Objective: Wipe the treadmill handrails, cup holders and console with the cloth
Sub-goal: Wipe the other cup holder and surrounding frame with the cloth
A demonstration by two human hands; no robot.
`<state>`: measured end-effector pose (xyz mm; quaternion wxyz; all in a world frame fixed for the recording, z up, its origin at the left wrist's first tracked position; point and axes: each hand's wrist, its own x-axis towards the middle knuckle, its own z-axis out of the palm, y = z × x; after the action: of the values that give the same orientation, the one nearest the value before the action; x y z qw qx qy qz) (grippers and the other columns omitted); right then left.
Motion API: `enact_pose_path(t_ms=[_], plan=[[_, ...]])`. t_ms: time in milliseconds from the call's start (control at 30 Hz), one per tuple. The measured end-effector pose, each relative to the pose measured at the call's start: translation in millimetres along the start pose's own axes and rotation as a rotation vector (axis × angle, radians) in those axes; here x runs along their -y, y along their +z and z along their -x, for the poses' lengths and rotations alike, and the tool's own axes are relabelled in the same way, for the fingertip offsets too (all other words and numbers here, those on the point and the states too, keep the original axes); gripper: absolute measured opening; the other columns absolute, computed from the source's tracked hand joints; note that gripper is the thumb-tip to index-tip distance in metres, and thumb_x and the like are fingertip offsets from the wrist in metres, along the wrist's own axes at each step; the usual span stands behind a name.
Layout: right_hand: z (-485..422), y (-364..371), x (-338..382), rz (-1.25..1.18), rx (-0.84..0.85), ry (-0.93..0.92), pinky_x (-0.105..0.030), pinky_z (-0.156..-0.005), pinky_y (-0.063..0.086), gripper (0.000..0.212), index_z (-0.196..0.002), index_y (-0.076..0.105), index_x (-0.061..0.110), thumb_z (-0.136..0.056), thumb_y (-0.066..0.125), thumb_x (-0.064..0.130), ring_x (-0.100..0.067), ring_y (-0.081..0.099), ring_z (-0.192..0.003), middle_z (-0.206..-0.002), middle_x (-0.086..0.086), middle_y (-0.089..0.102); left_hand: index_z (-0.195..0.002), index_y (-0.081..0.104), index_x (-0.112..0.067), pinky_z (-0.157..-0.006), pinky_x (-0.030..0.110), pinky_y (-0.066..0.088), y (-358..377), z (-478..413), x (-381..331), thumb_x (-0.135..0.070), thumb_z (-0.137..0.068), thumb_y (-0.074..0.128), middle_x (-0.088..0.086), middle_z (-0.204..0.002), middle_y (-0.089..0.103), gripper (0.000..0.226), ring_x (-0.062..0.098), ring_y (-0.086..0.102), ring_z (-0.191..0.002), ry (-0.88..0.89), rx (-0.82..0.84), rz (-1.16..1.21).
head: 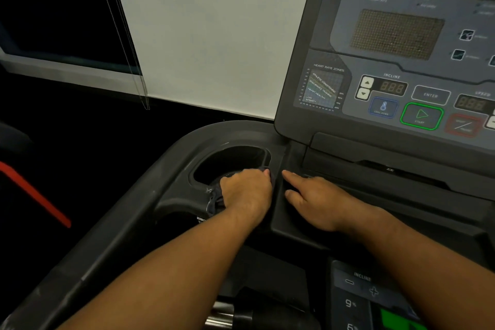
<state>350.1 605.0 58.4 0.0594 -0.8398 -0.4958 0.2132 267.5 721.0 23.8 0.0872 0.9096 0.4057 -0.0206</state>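
My left hand [247,190] presses a dark grey cloth [215,202] onto the near rim of the treadmill's left cup holder [230,159], a deep black recess. The cloth shows only at the hand's left edge and under the fingers. My right hand [318,201] lies flat with fingers spread on the black ledge just right of the cup holder, holding nothing. The console [396,61] rises at the upper right, with dark displays, incline buttons and a green start button. The left handrail [112,244] runs from the cup holder down to the lower left.
A small control pad [361,295] with incline plus and minus signs sits at the bottom right. A white wall [209,35] and a dark window [53,8] with hanging cords lie behind. A red bar [34,193] crosses the dark floor at left.
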Motion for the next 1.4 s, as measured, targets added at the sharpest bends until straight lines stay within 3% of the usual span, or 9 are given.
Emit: enact_pose_path(t_ms=[100,200,400,733,933,1067,1233,1333,1400], plan=[[-1.2,3.0,-3.3,-0.015,-0.013,-0.011,-0.031,-0.118,0.019,0.059,-0.154,0.014,0.024,-0.1,0.033,0.039,-0.018,0.023,-0.145,-0.159,-0.001,0.023,-0.093,0.067,-0.015,-0.076,0.038,0.043,0.5,-21.0,-10.4,-0.044,-0.102,0.027,0.003,-0.074,0.059,0.05,0.024,0.059,-0.077,-0.137,-0.017,0.156],[-3.5,5.4,-7.7,-0.04,-0.024,-0.02,-0.03,-0.118,0.019,0.059,-0.154,0.015,0.024,-0.1,0.033,0.04,-0.016,0.022,-0.145,-0.159,-0.001,0.022,-0.096,0.069,-0.015,-0.079,0.039,0.045,-0.3,-43.1,-20.3,-0.044,-0.101,0.029,0.007,-0.095,0.069,0.05,0.027,0.063,-0.09,-0.164,-0.035,0.215],[-4.7,11.7,-13.7,-0.093,-0.046,-0.026,-0.027,-0.118,0.017,0.059,-0.154,0.015,0.026,-0.099,0.035,0.038,-0.015,0.021,-0.145,-0.16,0.001,0.018,-0.103,0.068,-0.011,-0.083,0.04,0.049,-13.8,-65.4,-31.2,-0.024,-0.101,0.034,0.01,-0.106,0.067,0.037,0.029,0.062,-0.098,-0.194,-0.009,0.159],[-6.0,11.6,-11.8,-0.075,-0.044,0.018,-0.033,-0.118,0.02,0.06,-0.153,0.017,0.027,-0.096,0.034,0.038,-0.015,0.022,-0.145,-0.159,0.002,0.02,-0.115,0.055,-0.011,-0.081,0.037,0.041,6.0,6.2,25.2,-0.042,-0.102,0.032,0.01,-0.113,0.066,0.041,0.029,0.062,-0.103,0.16,-0.094,0.146],[-3.6,14.8,-8.8,-0.076,-0.044,0.022,-0.032,-0.119,0.016,0.061,-0.154,0.013,0.026,-0.097,0.034,0.038,-0.016,0.017,-0.146,-0.16,0.001,0.016,-0.131,0.059,-0.018,-0.112,0.033,0.032,26.5,31.8,80.6,-0.042,-0.093,0.04,0.001,-0.13,0.062,0.049,0.02,0.056,-0.123,0.605,-0.279,0.09],[-5.0,9.6,-9.2,-0.078,-0.032,0.011,-0.032,-0.119,0.016,0.059,-0.153,0.016,0.023,-0.098,0.033,0.034,-0.016,0.018,-0.146,-0.16,0.001,0.018,-0.129,0.061,-0.017,-0.11,0.039,0.027,35.0,51.1,89.9,-0.041,-0.094,0.042,-0.001,-0.137,0.058,0.046,0.018,0.048,-0.132,0.793,-0.317,0.084],[-5.1,1.3,-13.6,-0.149,-0.055,-0.029,-0.026,-0.117,0.02,0.053,-0.15,0.029,0.021,-0.098,0.036,0.026,-0.013,0.028,-0.142,-0.155,0.004,0.032,-0.137,0.053,-0.017,-0.116,0.032,0.019,25.7,49.6,78.6,-0.044,-0.098,0.033,-0.002,-0.141,0.055,0.051,0.013,0.043,-0.136,0.794,-0.203,-0.003],[-6.2,-4.3,-15.8,-0.225,-0.074,-0.038,-0.018,-0.112,0.021,0.052,-0.149,0.033,0.019,-0.097,0.038,0.017,-0.007,0.034,-0.138,-0.15,0.007,0.04,-0.152,0.027,-0.02,-0.121,0.032,-0.004,11.4,26.2,61.8,-0.047,-0.096,0.016,-0.006,-0.158,0.029,0.063,0.006,0.013,-0.148,0.749,-0.063,-0.009],[-5.9,-6.3,-14.6,-0.274,-0.105,-0.036,-0.012,-0.107,0.02,0.054,-0.149,0.032,0.017,-0.095,0.038,0.011,-0.006,0.035,-0.137,-0.149,0.007,0.043,-0.154,0.016,-0.021,-0.12,0.039,-0.009,5.1,7.0,51.8,-0.043,-0.099,0.017,-0.006,-0.162,0.017,0.06,0.005,0.001,-0.149,0.733,-0.004,-0.067]])
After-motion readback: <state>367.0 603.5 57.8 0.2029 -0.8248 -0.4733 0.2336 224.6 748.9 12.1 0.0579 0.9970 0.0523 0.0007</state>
